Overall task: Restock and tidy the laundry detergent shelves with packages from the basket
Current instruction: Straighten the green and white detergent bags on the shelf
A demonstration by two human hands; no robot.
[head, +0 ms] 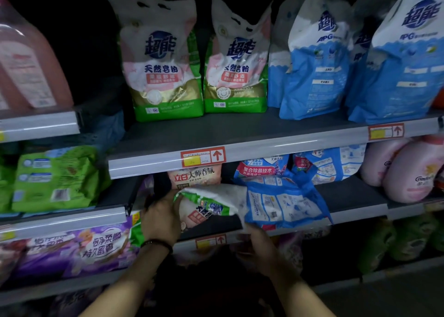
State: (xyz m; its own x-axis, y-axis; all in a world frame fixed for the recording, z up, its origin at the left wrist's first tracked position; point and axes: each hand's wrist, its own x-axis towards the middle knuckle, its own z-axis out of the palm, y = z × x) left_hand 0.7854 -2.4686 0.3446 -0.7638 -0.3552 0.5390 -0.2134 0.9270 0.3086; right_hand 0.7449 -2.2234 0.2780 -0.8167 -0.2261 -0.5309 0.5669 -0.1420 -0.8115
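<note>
Soap-powder bag (pixel 204 208), crinkled green-and-white plastic, lies on its side at the front of the middle shelf (pixel 355 196), beside a slumped blue pouch (pixel 283 203). Left hand (pixel 161 218) grips its green end; right hand (pixel 254 244) meets the crumpled white top, grasp unclear.

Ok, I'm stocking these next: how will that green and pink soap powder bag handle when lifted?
Probably floppy: the soap powder bag lies creased and bent where the left hand grips it. Likely heavy for its size, since the right hand is at its white top end too. Its glossy film may slip.
</note>
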